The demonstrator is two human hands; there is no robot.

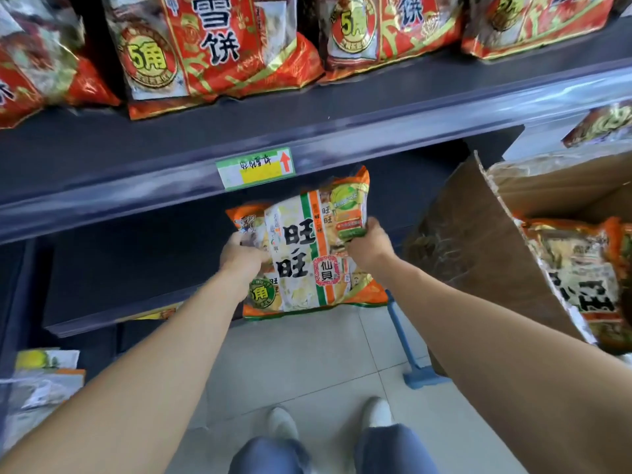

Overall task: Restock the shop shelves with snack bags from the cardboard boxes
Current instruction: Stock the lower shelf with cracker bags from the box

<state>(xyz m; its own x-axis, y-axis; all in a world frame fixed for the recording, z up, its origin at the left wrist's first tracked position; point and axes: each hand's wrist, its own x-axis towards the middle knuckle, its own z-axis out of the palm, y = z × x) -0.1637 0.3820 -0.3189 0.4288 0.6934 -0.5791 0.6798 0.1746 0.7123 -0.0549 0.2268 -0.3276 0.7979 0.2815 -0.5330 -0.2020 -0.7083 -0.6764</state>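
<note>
Dark blue metal shop shelves [136,268]: lower tier looks bare, so likely the bag's destination. Open brown cardboard box [478,251] sits right, within reach. Orange-and-white plastic snack bag [307,254] held face-up at that tier's front edge. Left hand [242,258] and right hand [369,244] each grip a side, I judge for steering.

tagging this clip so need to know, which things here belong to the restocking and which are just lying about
Job: orange snack bag, gripped by left hand and right hand; cardboard box; lower shelf.
Lying about: red bags on the upper shelf; blue stand on the floor; price label.
</note>
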